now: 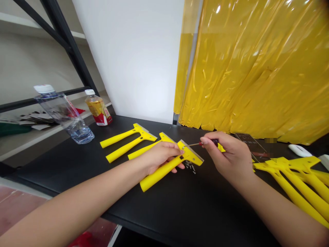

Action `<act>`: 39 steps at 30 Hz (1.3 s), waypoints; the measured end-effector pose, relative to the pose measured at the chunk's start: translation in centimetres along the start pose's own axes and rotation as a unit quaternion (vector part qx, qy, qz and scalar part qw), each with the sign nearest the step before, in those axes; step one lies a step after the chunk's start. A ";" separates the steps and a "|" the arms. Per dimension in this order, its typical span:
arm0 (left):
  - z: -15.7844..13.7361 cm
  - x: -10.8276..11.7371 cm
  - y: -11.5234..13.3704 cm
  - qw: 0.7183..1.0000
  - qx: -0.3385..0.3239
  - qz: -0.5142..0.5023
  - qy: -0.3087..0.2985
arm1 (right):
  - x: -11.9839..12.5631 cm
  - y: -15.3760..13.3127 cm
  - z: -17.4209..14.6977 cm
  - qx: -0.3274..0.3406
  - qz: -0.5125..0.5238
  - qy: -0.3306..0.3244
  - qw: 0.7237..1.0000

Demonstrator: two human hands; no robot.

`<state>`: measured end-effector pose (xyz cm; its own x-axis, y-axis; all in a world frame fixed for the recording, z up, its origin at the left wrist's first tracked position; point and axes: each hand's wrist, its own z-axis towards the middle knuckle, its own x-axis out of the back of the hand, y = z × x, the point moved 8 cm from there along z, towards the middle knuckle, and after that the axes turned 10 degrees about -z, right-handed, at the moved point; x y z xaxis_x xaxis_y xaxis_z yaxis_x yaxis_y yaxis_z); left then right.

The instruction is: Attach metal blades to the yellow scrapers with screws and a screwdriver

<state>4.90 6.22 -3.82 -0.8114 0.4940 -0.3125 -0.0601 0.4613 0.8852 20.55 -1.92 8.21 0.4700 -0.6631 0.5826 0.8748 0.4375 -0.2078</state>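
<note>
My left hand (164,154) is closed on a yellow scraper (161,174), gripping it near the head, with its handle slanting toward me. A metal blade strip runs along the head's far edge. In my right hand (228,154) is a screwdriver (215,141) with a dark red handle. Its thin shaft reaches left, the tip at a screw on the scraper head near my left fingertips. Small screws (190,166) lie on the black table just below the head. Further left rest more yellow scrapers (124,150), one partly hidden behind my left hand.
A pile of yellow scrapers (290,171) lies at the right, beside a phone-like dark slab (250,145) and a white mouse-like object (300,150). A clear bottle (65,113) and a smaller drink bottle (99,109) stand at left. Yellow plastic wrap (252,68) rises behind the black table (205,212).
</note>
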 end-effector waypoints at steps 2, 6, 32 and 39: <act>0.1 0.1 0.0 1.000 0.002 0.000 0.001 | -0.1 0.0 0.0 0.001 0.000 -0.003 1.000; 0.2 0.1 -0.1 1.000 0.003 -0.001 -0.002 | -0.2 -0.1 -0.1 0.004 0.006 -0.008 1.000; 0.1 0.2 0.2 1.000 0.002 -0.031 -0.006 | -0.1 0.1 -0.2 -0.013 -0.011 -0.008 1.000; -0.4 -0.1 0.6 0.999 -0.032 0.031 -0.001 | -0.5 0.2 0.0 -0.016 -0.010 -0.035 0.999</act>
<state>4.77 6.18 -3.11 -0.8134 0.5220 -0.2568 -0.0467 0.3813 0.9233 20.50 -1.53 7.89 0.4449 -0.6261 0.6404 0.8874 0.4047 -0.2208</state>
